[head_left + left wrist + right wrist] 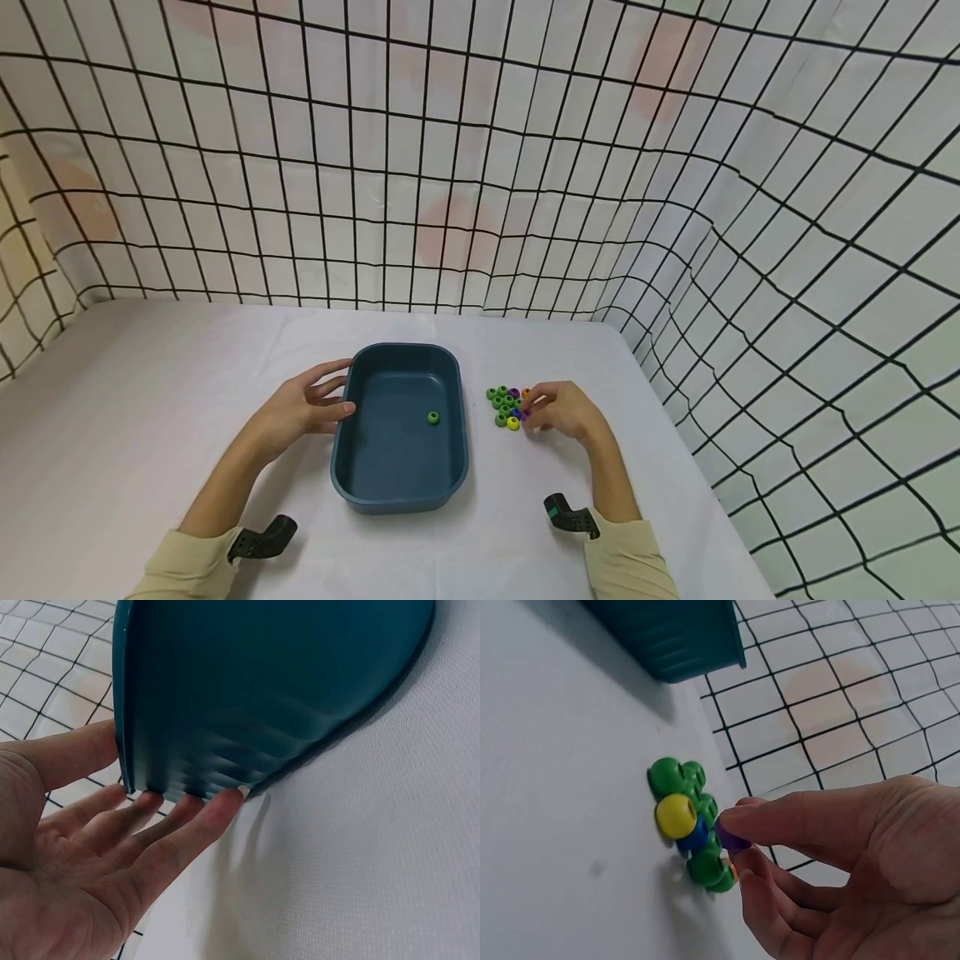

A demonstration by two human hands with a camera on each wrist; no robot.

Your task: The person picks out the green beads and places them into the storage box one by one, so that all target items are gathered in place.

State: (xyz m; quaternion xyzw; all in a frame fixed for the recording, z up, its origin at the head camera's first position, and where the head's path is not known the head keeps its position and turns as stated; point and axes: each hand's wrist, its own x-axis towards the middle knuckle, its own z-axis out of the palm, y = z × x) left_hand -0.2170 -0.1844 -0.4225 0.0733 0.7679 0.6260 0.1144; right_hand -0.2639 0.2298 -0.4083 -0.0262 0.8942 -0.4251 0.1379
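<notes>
"Where was the purple bead (pixel 733 837) found?"

"Pinched between the thumb and a finger of the right hand (pixel 564 408), just beside the other beads. Whether it had cleared the worktop (pixel 187 367) could not be told."

"Its relation to the blue tray (pixel 401 503)?"

"It lay to the tray's right, near but apart, with the right hand much the nearer. The tray's long axis ran away from the person; the bead, being round, presented none of note."

"And the left hand (pixel 296 412)?"

"Holding the tray's left wall, thumb at the rim, fingers against the outside. How firmly was not determinable."

"The count?"

"One tray, containing one green bead (pixel 432 419). To its right, besides the pinched item: one yellow bead (pixel 676 816), one blue bead (pixel 515 412), one orange bead (pixel 526 392), a second purple bead (pixel 513 393) and, as far as visible, seven green beads (pixel 497 403). Fingers may have hidden more."

"Beyond those?"

"Two beige sleeves (pixel 626 562), two black wrist mounts (pixel 264 540), and a black grid (pixel 386 167) behind the worktop."
</notes>
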